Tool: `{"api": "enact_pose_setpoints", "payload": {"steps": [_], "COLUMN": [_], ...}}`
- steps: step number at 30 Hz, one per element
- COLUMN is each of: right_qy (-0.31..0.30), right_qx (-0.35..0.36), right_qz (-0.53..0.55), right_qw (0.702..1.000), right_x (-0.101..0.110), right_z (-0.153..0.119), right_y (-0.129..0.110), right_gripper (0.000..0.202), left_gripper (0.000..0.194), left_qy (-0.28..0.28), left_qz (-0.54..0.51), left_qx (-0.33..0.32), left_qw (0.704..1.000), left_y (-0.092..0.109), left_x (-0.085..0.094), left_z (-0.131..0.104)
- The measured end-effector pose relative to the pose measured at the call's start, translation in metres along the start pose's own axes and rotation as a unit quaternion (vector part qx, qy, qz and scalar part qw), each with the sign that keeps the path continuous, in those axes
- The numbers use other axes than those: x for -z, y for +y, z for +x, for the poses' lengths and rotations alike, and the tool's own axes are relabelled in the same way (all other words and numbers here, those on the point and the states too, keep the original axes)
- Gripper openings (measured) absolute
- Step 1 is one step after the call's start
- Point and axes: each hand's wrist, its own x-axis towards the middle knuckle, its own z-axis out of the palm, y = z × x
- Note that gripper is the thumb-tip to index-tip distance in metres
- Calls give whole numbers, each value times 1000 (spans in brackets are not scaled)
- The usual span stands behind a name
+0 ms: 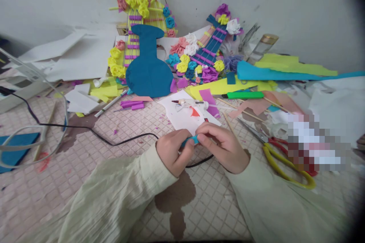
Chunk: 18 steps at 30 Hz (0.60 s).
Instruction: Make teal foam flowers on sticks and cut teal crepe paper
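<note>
A small strip of blue crepe paper (pixel 190 141) is pinched between both hands, low over the middle of the table. My left hand (pixel 172 151) has thumb and fingers closed on its left part. My right hand (pixel 224 146) grips the right end between thumb and fingertips, which partly hide it. Just beyond the hands, a glue gun (pixel 196 103) lies on a white sheet of paper (pixel 171 110). Behind that, a dark blue guitar-shaped cutout (pixel 149 78) leans against decorated pieces.
Yellow-handled scissors (pixel 270 155) lie right of my right hand, near a green cutter (pixel 245 95) and thin sticks. A black cable (pixel 94 128) crosses the table and passes under my hands. Paper-flower guitars (pixel 205 51) stand against the wall. Purple paper rolls (pixel 132 104) lie at left.
</note>
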Motion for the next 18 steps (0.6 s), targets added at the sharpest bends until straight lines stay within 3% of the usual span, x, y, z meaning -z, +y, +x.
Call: {"api": "enact_pose_setpoints", "payload": {"steps": [18], "right_qy": [40], "right_qx": [48], "right_qz": [-81], "right_qw": [995], "right_x": [-1], "right_z": [0], "right_y": [0], "right_gripper": [11], "left_gripper": [21], "left_qy": [-5], "left_qz": [36], "left_qx": [-21], "left_qw": [999], "left_y": [-1], "left_x": [-3], "left_z": [0]}}
